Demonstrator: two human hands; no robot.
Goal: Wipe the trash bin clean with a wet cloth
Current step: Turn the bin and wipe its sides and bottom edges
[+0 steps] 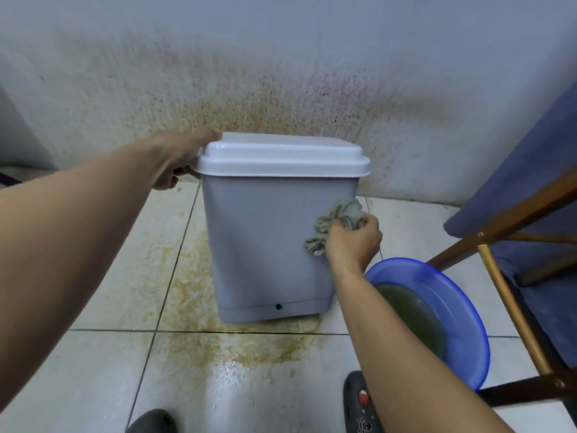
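Both hands work: the right hand (352, 242) grips a bunched grey cloth (335, 225) and presses it on the trash bin (265, 245) just left of its knuckles. The left hand (181, 157) curls round the bin's rim under the lid (281, 156). The bin stands upright, long axis vertical, lid on top. A blue basin (462, 307) lies just below the right wrist.

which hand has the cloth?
The right hand grips the bunched grey cloth against the trash bin's front face, near its right edge. The left hand holds no cloth; it grips the bin's left side just under the lid.
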